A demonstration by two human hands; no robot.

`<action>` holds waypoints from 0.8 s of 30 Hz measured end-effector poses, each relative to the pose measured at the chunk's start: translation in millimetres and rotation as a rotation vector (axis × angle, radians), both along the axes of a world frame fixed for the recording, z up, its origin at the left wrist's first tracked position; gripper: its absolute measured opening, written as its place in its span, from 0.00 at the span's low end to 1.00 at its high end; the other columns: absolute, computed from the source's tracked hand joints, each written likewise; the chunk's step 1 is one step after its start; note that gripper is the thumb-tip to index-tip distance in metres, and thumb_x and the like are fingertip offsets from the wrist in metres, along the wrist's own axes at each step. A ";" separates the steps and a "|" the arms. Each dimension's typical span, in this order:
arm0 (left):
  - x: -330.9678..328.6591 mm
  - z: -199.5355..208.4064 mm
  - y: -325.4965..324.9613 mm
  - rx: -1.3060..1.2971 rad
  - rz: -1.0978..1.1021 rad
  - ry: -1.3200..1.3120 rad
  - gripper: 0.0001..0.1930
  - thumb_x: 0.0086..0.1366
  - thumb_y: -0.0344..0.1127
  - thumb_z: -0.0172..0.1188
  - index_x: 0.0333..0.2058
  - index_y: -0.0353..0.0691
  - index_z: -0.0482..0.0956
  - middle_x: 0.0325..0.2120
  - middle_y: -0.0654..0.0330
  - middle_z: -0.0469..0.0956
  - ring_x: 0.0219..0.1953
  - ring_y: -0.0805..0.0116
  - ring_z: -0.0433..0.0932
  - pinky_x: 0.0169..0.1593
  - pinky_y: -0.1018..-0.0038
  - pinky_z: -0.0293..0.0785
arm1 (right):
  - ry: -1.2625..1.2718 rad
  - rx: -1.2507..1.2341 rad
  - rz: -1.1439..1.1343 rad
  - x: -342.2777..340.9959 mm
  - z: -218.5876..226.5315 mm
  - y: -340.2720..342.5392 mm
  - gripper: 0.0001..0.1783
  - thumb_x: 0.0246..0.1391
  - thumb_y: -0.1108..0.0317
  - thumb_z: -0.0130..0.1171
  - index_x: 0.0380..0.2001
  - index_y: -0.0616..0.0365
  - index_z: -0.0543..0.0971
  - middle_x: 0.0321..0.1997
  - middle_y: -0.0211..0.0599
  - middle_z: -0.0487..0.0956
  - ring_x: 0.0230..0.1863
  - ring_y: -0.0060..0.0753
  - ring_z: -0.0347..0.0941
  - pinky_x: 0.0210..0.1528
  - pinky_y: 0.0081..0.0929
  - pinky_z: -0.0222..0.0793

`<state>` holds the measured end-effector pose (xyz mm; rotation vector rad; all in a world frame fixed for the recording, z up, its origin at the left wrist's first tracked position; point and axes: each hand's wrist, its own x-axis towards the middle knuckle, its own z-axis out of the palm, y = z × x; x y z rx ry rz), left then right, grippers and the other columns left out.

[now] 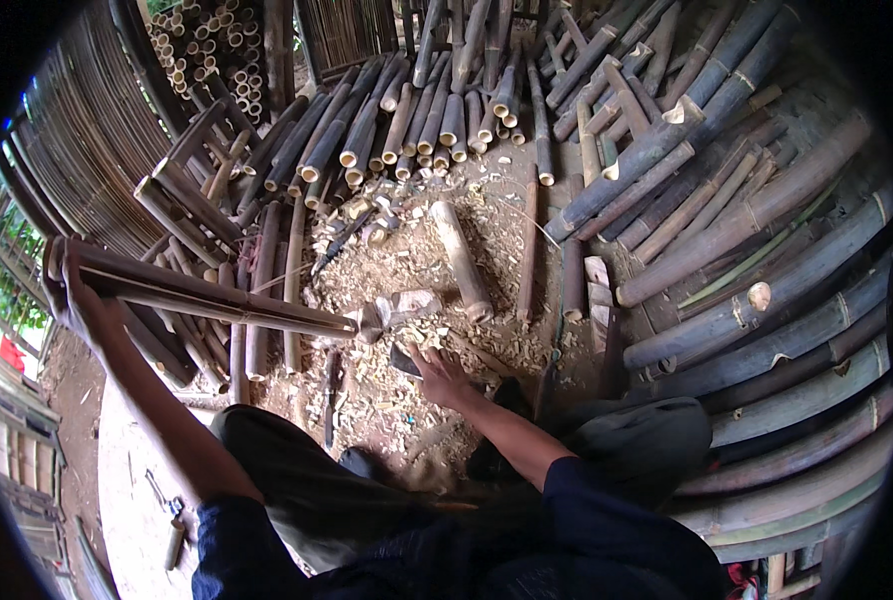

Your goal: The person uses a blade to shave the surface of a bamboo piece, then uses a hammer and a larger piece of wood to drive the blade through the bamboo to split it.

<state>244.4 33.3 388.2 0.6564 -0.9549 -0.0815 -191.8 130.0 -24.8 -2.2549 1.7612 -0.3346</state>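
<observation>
At the left, my left hand (79, 300) is closed round the raised end of a dark bamboo length (217, 302) with a groove or split along it. Its other end slopes down to the right and meets a pale, notched wood block (407, 306) on the ground. My right hand (445, 380) is low in the middle, just below that block, over the shavings. Its fingers are on a dark, flat piece (404, 361), which they partly cover; I cannot make out its kind. A pale bamboo tube (461, 260) lies just beyond the block.
Wood chips (387, 260) cover the ground between my knees and a far row of cut bamboo tubes (367, 130). Long bamboo poles (767, 320) are stacked along the right. A dark stick-like tool (332, 398) lies near my left knee, and small metal tools (175, 520) lie at lower left.
</observation>
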 end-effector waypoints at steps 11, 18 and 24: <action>40.7 -8.9 0.4 0.134 -0.434 0.197 0.18 0.70 0.43 0.61 0.50 0.35 0.78 0.40 0.52 0.82 0.42 0.59 0.83 0.48 0.59 0.82 | -0.373 -0.253 -0.012 8.6 102.1 -21.3 0.61 0.40 0.44 0.75 0.71 0.58 0.56 0.55 0.59 0.76 0.58 0.57 0.74 0.65 0.50 0.65; -22.2 -52.0 -47.0 0.256 -0.584 0.252 0.41 0.65 0.54 0.67 0.71 0.49 0.58 0.53 0.51 0.70 0.57 0.57 0.72 0.61 0.50 0.72 | -0.655 -0.165 -0.222 -18.1 73.4 8.0 0.43 0.47 0.45 0.68 0.58 0.62 0.68 0.42 0.60 0.81 0.45 0.62 0.81 0.47 0.51 0.75; -24.6 -75.6 -65.6 0.608 -0.731 0.353 0.20 0.68 0.47 0.64 0.52 0.42 0.79 0.44 0.59 0.79 0.49 0.65 0.78 0.51 0.63 0.76 | -0.868 -0.238 -0.694 -47.8 58.6 -4.7 0.30 0.50 0.52 0.71 0.47 0.65 0.75 0.36 0.48 0.82 0.34 0.48 0.80 0.40 0.43 0.74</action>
